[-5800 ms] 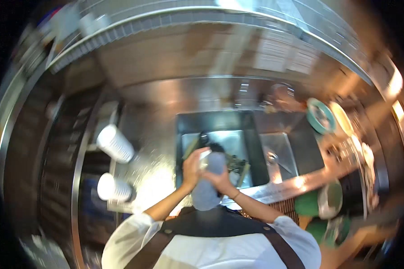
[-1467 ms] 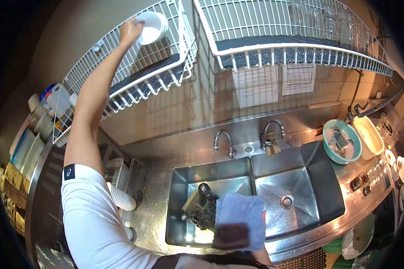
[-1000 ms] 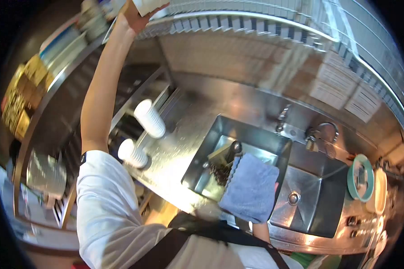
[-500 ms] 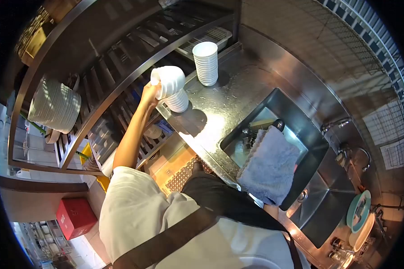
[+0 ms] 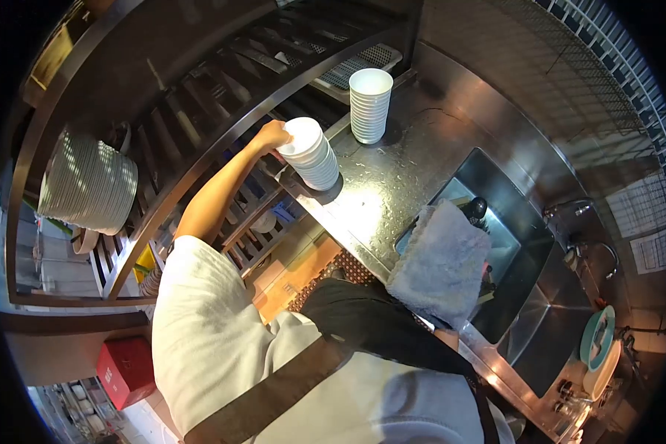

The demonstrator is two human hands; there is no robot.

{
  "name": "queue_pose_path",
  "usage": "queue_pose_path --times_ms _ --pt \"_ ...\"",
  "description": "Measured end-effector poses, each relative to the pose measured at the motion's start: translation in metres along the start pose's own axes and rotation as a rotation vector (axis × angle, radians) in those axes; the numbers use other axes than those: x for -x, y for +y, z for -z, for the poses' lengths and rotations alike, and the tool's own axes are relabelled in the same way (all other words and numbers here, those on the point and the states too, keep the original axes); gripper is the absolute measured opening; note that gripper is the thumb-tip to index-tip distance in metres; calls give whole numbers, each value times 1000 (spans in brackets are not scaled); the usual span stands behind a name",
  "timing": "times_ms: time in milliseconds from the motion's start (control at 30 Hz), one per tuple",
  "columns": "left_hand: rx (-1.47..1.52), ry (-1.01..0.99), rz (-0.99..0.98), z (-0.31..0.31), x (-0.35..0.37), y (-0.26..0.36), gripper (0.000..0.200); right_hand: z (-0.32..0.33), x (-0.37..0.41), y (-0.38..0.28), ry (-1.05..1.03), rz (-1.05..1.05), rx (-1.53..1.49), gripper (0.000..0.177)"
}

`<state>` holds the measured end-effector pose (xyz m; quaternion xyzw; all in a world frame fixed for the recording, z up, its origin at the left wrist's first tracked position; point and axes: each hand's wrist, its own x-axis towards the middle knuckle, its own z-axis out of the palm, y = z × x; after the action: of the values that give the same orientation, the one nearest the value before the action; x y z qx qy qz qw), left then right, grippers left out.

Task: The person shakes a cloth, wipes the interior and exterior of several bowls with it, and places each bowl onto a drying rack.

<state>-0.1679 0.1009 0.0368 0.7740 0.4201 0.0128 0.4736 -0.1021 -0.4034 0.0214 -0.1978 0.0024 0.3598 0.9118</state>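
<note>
- At eleven to twelve o'clock, our left hand is closing on the rim of the near stack of white cups, thumb over the top edge, fingers outside.
- That near stack is standing on the metal counter, close to its left edge. We are judging that a sideways tug, on so narrow a hold, could tip it over that edge.
- The far stack, at twelve to one o'clock, is standing upright, apart from it. A swinging hand or cup could be knocking it, since both stacks are tall and loosely nested.
- Drops are glistening on the counter, so a stack being nudged might slide rather than hold its footing.
- At four o'clock, a blue-grey cloth is draping over our right hand. It is covering the fingers, so we cannot tell how tightly they are closing.
- The cloth is overhanging the sink basin at three o'clock. If our right hand were sinking while we are minding the cups, a corner could dip in and get wet, or snag on the dark object there.
- At nine to ten o'clock, piled plates are resting on a rack; our left elbow could be catching them if it were swinging wide.
</note>
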Motion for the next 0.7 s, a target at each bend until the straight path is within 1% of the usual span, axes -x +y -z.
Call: queue_pose_path --times_ms 33,67,100,133,200,267,300,400,467,567,700 --pt "-68 -10 2 -1 6 9 34 -1 1 6 6 7 6 73" --pt "-71 -19 -2 -3 6 13 34 -4 2 12 8 9 6 73" --pt "-116 -8 -40 -6 6 15 34 -5 3 17 11 10 7 73" --pt "-159 5 -77 -7 6 14 34 -7 4 23 15 15 8 73" --pt "-179 -15 -81 -7 5 12 34 -9 5 34 21 12 2 73" --pt "-257 43 -144 -9 12 15 35 -13 6 44 21 14 1 73" --pt "-280 71 -194 -10 8 7 36 -14 7 48 15 14 2 73" --pt "-332 71 -155 -11 5 12 37 -20 7 62 16 7 -10 73" --pt "-314 46 -147 -12 6 26 35 -25 6 69 13 5 3 73" --pt "-437 14 -145 -18 7 43 35 -30 6 76 7 0 7 73" --pt "-465 1 -144 -15 10 42 37 -32 6 82 5 -2 9 73"
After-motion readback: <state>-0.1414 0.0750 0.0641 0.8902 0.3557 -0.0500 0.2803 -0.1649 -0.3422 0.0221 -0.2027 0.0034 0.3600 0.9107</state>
